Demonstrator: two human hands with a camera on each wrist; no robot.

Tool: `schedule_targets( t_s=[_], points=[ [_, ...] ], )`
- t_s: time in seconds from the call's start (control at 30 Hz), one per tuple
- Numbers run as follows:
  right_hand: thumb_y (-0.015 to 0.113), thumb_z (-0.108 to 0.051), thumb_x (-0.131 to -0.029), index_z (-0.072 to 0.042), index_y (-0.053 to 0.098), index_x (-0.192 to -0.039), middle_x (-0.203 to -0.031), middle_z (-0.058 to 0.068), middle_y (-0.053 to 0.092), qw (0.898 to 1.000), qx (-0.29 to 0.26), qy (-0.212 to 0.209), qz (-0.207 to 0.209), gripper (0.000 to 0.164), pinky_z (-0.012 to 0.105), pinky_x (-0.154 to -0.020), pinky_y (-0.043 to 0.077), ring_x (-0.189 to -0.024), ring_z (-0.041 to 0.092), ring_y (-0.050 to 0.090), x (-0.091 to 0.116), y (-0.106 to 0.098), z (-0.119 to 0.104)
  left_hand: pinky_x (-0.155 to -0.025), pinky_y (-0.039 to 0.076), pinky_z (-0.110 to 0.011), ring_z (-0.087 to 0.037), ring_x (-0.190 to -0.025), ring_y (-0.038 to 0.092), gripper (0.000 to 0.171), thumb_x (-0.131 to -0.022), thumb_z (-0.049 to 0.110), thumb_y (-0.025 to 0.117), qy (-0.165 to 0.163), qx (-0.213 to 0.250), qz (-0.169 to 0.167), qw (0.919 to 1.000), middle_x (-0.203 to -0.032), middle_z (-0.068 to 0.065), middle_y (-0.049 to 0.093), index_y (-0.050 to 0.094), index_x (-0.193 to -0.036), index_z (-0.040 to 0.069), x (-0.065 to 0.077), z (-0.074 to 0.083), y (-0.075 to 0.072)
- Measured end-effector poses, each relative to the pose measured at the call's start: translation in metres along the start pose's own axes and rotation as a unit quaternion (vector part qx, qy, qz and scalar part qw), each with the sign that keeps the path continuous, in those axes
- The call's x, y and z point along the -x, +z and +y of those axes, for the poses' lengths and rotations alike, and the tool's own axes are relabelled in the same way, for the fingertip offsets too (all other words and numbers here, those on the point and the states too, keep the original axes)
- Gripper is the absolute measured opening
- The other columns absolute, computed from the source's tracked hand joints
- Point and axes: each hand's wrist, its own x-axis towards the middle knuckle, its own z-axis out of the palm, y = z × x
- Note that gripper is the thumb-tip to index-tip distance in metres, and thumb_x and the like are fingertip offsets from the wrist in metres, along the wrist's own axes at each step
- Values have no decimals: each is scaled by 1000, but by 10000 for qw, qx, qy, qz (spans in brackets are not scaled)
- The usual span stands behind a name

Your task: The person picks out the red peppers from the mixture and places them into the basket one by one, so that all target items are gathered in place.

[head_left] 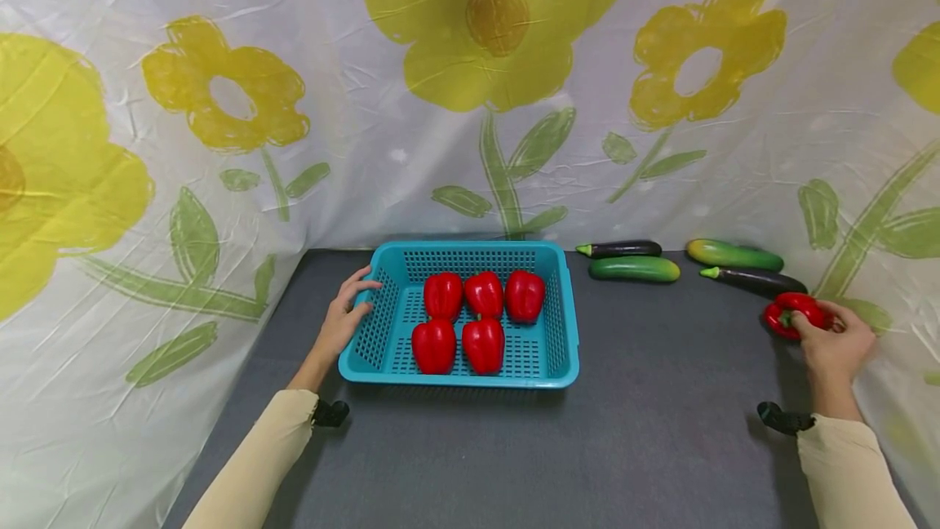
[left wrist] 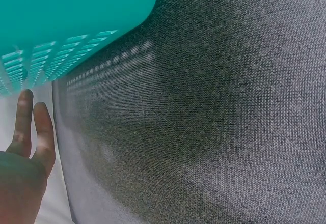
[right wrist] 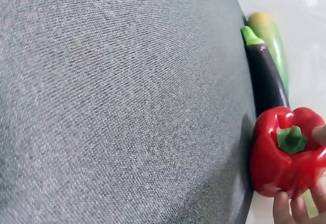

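At the right end of the table, my right hand point(head_left: 840, 343) grips a red bell pepper point(head_left: 795, 315). Its green stem point(right wrist: 292, 140) faces the camera in the right wrist view, with fingers around the pepper's side. My left hand point(head_left: 343, 318) touches the left side of a blue-green plastic basket point(head_left: 458, 380), its fingers fairly straight. Two of those fingers point(left wrist: 45, 132) show just below the slotted wall in the left wrist view. Inside the basket are several red bell peppers point(head_left: 485, 345), in two rows.
Behind the held pepper lie an eggplant point(head_left: 756, 280) and a green-yellow cucumber-like vegetable point(head_left: 734, 255). Another eggplant point(head_left: 624, 249) and a green one point(head_left: 635, 269) lie right of the basket. A flowered curtain point(head_left: 338, 186) hangs along the edges of the dark table point(head_left: 661, 431).
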Motion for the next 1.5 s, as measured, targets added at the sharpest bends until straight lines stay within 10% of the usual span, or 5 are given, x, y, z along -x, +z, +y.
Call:
schedule_targets(
  t_s=[0.9, 1.3, 1.5],
  points=[
    [71, -11, -82, -18, 78, -109, -93, -17, 59, 9984, -497, -260, 77, 28, 14, -75, 38, -80, -1, 50, 9, -1, 5, -97, 27, -65, -51, -144, 20, 34, -95, -15, 46, 71, -12, -4, 10000, -157, -29, 27, 55, -128, -19, 1, 0, 0],
    [84, -28, -84, -17, 49, -154, -152, 12, 44, 9898, 669, -448, -1176, 79, 17, -76, 35, -116, 29, 41, 5, 0, 17, -98, 27, -65, -51, -144, 19, 33, -96, -14, 46, 69, -58, -22, 10000, -157, -29, 28, 55, -128, -18, 0, -2, 0],
    [85, -16, -83, -20, 55, -149, -148, 9, 46, 9900, 344, -209, -1351, 72, 11, -73, 40, -110, 20, 50, 3, 1, 14, -98, 27, -66, -51, -144, 20, 33, -96, -15, 46, 85, -19, -9, 10000, -157, -29, 28, 56, -127, -18, 0, -1, 0]
  ],
)
